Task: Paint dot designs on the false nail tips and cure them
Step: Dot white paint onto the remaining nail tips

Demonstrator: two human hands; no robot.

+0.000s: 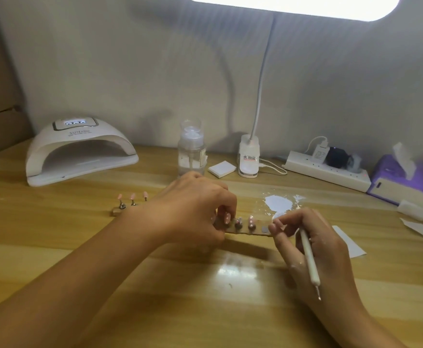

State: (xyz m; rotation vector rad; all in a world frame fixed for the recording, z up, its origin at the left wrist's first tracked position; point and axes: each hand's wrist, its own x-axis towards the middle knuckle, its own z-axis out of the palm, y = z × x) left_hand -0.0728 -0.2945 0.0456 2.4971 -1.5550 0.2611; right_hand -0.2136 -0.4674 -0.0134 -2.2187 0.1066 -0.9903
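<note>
Holder strip mid-counter, between both hands, dotted tips upright on it. L hand fingers pinch its left end. R hand fingers grasp dotting pen, one fingertip at strip's right end. Judged: light, stiff, wet dots smear. Hold by ends only.

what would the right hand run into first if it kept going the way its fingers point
Probably the nearest dotted nail tip on the wooden strip, whose end the right hand, holding the dotting pen, touches; its fingers point left along it. Beyond, the left hand grips the strip. Depth is unclear.
</note>
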